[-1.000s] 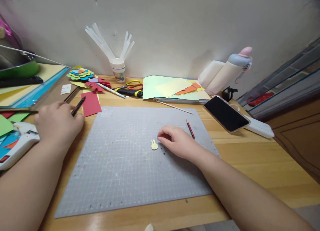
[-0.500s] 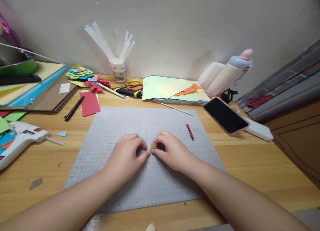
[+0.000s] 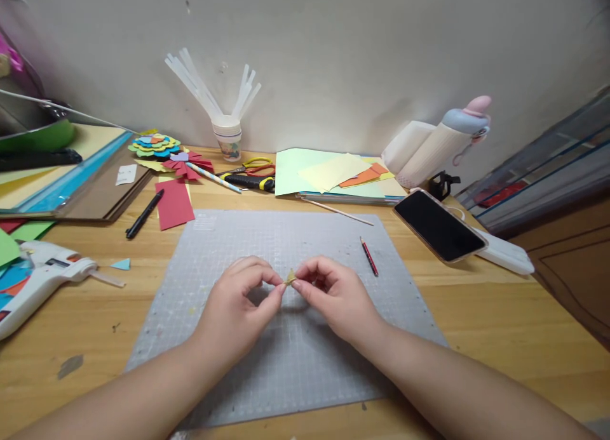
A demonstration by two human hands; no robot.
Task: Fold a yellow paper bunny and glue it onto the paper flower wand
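Both hands meet over the grey cutting mat (image 3: 229, 237). My left hand (image 3: 238, 306) and my right hand (image 3: 333, 294) each pinch the same small pale yellow paper cutout (image 3: 290, 277), holding it just above the mat between thumb and forefinger tips. The cutout is mostly hidden by my fingers. A short red pencil (image 3: 368, 256) lies on the mat to the right of my right hand.
A white glue gun (image 3: 42, 275) lies at the left, with a black marker (image 3: 143, 214) and red paper (image 3: 174, 204) behind it. Scissors (image 3: 252, 167), a cup of glue sticks (image 3: 227, 138), coloured paper sheets (image 3: 328, 170), a phone (image 3: 438, 225) and a bottle (image 3: 448, 141) sit further back.
My left hand put down the black marker at the left and came to the mat's middle. Both hands pinched the small cutout and lifted it slightly off the mat.
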